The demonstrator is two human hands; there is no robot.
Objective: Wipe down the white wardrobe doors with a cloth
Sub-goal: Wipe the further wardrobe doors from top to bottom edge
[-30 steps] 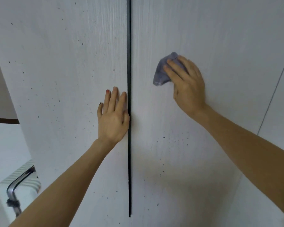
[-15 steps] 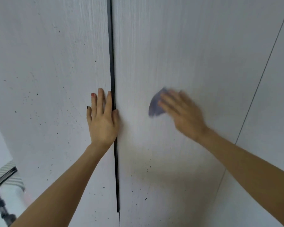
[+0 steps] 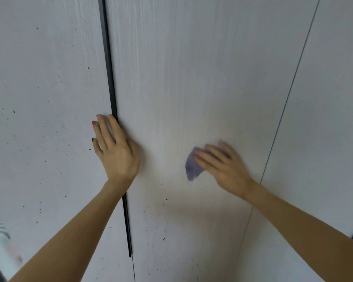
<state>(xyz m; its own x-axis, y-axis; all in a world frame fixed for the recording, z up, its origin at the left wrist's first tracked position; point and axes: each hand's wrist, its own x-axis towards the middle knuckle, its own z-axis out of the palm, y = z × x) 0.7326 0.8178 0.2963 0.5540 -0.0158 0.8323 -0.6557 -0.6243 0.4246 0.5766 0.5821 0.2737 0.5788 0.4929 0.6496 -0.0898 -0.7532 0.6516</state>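
While left hand point(image 3: 116, 151) lies flat, fingers spread, on left door point(image 3: 45, 119) beside dark seam point(image 3: 110, 78), right hand point(image 3: 222, 165) presses purple cloth point(image 3: 192, 167) to middle door point(image 3: 181, 78); cloth pokes out left of fingers; specks below, nearer right hand.

I saw white wardrobe doors point(image 3: 181, 78) with faint vertical grain and dark speckles, a black strip point(image 3: 110, 78) between them, and a greyish-purple cloth point(image 3: 193, 167); one fingernail point(image 3: 94, 123) was red.
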